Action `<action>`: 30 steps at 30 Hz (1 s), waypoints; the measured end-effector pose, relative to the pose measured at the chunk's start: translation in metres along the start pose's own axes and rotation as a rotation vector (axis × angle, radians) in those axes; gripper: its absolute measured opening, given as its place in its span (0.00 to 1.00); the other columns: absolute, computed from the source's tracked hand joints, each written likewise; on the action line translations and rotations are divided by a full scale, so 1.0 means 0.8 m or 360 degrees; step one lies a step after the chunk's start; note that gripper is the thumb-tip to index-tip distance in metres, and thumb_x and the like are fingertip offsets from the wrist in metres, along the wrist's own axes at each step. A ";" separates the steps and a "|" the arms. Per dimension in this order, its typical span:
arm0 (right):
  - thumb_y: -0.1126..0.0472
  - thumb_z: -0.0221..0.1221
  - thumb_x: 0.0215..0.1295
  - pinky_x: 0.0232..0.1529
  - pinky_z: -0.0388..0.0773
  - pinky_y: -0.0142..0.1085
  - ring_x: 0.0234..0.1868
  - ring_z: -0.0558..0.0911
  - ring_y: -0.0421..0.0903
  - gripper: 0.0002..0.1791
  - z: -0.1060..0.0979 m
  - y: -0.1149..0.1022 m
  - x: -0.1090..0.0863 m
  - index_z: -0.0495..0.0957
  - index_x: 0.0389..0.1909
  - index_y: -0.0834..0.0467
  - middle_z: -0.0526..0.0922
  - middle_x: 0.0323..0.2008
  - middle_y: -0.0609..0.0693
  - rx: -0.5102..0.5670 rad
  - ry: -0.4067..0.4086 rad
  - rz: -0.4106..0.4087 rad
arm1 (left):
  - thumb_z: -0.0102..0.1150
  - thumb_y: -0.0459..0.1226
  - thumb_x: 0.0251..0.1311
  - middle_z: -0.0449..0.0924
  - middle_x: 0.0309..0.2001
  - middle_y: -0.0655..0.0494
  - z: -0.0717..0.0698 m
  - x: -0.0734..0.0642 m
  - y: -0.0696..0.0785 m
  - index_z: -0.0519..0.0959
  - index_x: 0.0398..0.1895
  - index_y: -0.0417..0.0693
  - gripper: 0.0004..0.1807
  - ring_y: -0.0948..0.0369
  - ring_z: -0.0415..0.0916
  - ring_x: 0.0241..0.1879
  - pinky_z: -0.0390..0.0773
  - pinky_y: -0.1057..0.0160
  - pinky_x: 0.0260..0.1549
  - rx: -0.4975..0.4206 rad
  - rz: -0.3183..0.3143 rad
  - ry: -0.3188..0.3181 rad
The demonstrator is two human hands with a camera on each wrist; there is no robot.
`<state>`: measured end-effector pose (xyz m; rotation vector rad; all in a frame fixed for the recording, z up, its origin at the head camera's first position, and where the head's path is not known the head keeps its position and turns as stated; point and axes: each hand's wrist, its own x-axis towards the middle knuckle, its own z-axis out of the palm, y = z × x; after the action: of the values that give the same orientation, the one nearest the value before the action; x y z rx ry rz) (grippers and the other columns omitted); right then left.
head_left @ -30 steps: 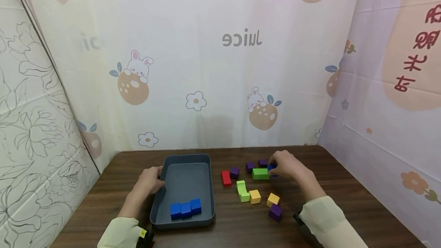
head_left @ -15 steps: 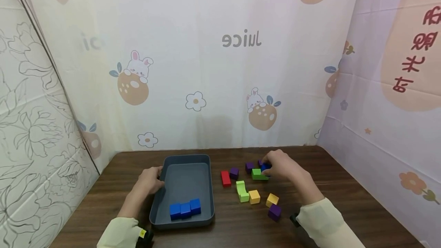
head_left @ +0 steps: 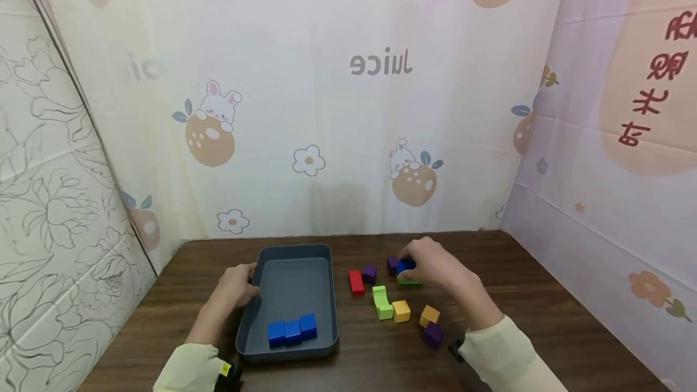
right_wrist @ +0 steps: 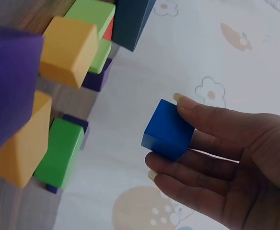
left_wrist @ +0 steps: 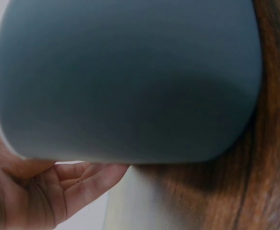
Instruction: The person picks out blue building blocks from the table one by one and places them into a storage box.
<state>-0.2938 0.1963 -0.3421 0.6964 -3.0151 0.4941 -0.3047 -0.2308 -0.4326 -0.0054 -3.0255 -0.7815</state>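
My left hand [head_left: 236, 286] holds the left side of a dark grey tray [head_left: 331, 283], thumb at the rim; in the left wrist view its fingers [left_wrist: 94, 187] lie along the outside and the tray wall [left_wrist: 130, 86] hides part of the hand. Three blue blocks [head_left: 292, 332] sit in a row inside the tray's near end. My right hand [head_left: 435, 265] pinches another blue block [right_wrist: 169, 130] between thumb and fingertips, raised off the table. In the head view that block overlaps a green block [head_left: 409, 282], mostly covered by the hand.
Right of the tray lie a red block [head_left: 356, 282], purple blocks [head_left: 369, 274], a light green notched block [head_left: 382, 303] and two yellow blocks [head_left: 401, 311]. One purple block [head_left: 433, 336] lies nearest the front. A printed curtain [head_left: 337, 107] closes off the table's back.
My right hand has carried the blue block leftward across the green block, toward the tray. My left hand stays at the tray's side, and the tray keeps its place.
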 end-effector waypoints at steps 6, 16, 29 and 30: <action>0.60 0.77 0.60 0.37 0.85 0.40 0.33 0.81 0.41 0.15 0.003 -0.011 0.001 0.90 0.45 0.63 0.90 0.39 0.51 -0.0024 0.0026 -0.0060 | 0.68 0.30 0.60 0.84 0.53 0.32 0.000 -0.001 -0.001 0.71 0.72 0.28 0.35 0.40 0.82 0.52 0.83 0.42 0.49 0.0010 0.0014 0.0003; 0.59 0.77 0.61 0.37 0.86 0.41 0.34 0.82 0.41 0.15 0.008 -0.020 0.001 0.90 0.44 0.63 0.90 0.40 0.51 -0.0033 0.0006 -0.0088 | 0.68 0.30 0.59 0.85 0.50 0.34 -0.002 -0.001 -0.002 0.72 0.72 0.29 0.35 0.40 0.82 0.50 0.82 0.41 0.48 0.0022 0.0054 0.0019; 0.60 0.76 0.61 0.34 0.84 0.38 0.31 0.79 0.41 0.12 0.006 -0.030 0.003 0.90 0.43 0.61 0.88 0.37 0.49 -0.0054 0.0004 -0.0115 | 0.68 0.30 0.61 0.84 0.53 0.31 0.001 0.000 -0.003 0.71 0.72 0.28 0.35 0.37 0.81 0.53 0.82 0.41 0.49 0.0035 0.0058 0.0015; 0.60 0.76 0.62 0.34 0.84 0.38 0.31 0.79 0.41 0.12 0.006 -0.031 0.004 0.90 0.43 0.61 0.88 0.37 0.48 -0.0050 0.0002 -0.0114 | 0.68 0.30 0.61 0.83 0.53 0.31 0.001 0.000 -0.003 0.71 0.72 0.28 0.35 0.37 0.81 0.53 0.83 0.42 0.48 0.0033 0.0059 0.0013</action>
<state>-0.2856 0.1723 -0.3390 0.7987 -2.9772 0.4435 -0.3046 -0.2324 -0.4342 -0.0575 -3.0161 -0.7454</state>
